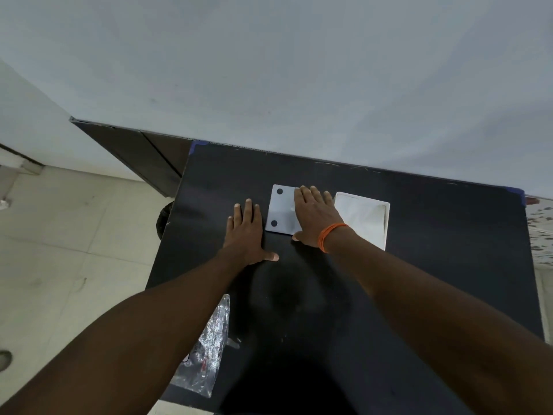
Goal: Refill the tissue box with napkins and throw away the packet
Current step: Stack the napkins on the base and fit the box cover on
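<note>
A white tissue box point(371, 223) lies open on the black table point(434, 265), with white napkins showing inside it. To its left lies a flat white panel point(279, 209) with two black dots, probably the box's base or lid. My right hand point(314, 217), with an orange band at the wrist, rests flat on that panel, fingers spread. My left hand point(247, 232) lies flat on the table just left of the panel, holding nothing. A crumpled clear plastic packet point(208, 348) lies at the table's near left edge, partly under my left forearm.
The table stands against a pale wall point(299, 70). A dark round bin point(164, 220) sits on the tiled floor beside the table's left edge. A dark skirting board runs along the wall at the left.
</note>
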